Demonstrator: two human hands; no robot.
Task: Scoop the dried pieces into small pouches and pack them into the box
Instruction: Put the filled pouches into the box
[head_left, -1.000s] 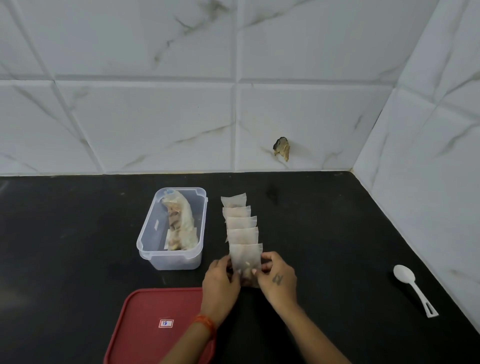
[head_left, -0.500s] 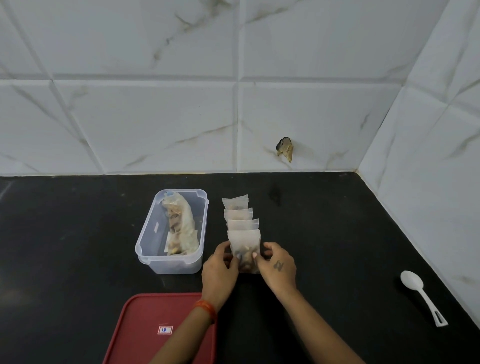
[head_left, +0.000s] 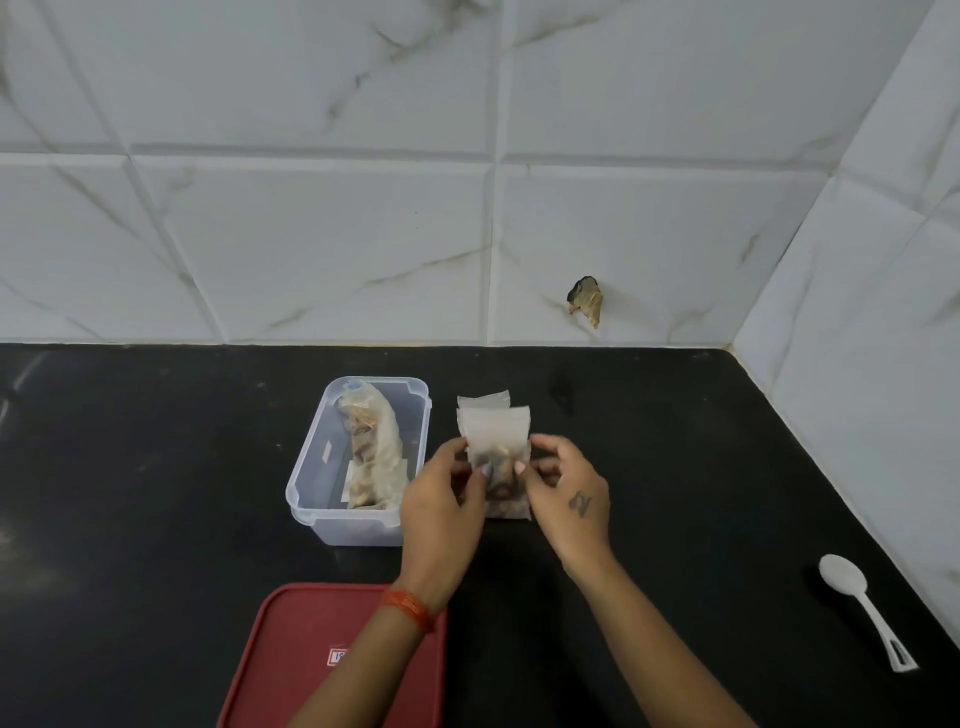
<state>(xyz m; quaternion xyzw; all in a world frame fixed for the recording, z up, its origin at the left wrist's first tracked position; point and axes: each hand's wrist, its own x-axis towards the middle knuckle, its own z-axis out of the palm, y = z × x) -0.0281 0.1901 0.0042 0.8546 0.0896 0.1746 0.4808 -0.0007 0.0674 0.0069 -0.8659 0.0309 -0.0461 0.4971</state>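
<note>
Fingers (head_left: 485, 470) of my left hand (head_left: 441, 506) and right hand (head_left: 569, 499) pinch the gathered stack of filled pouches (head_left: 496, 447) from both sides, just above the worktop (head_left: 156, 467). Head view: scooping appears done; packing remains. Beside the stack, the clear box (head_left: 358, 462) contains one larger bag of dried pieces (head_left: 374, 457); its red lid (head_left: 311, 660) lies off.

I see a black counter (head_left: 156, 467) under everything. Behind it, at 12 o'clock, stands a white tiled wall (head_left: 311, 234) with thin grey lines like marble. More white tiles run down the side at 3 o'clock. There is a broken brown hole (head_left: 585, 301) in the wall at about 1 o'clock, just above where the wall meets the counter.
</note>
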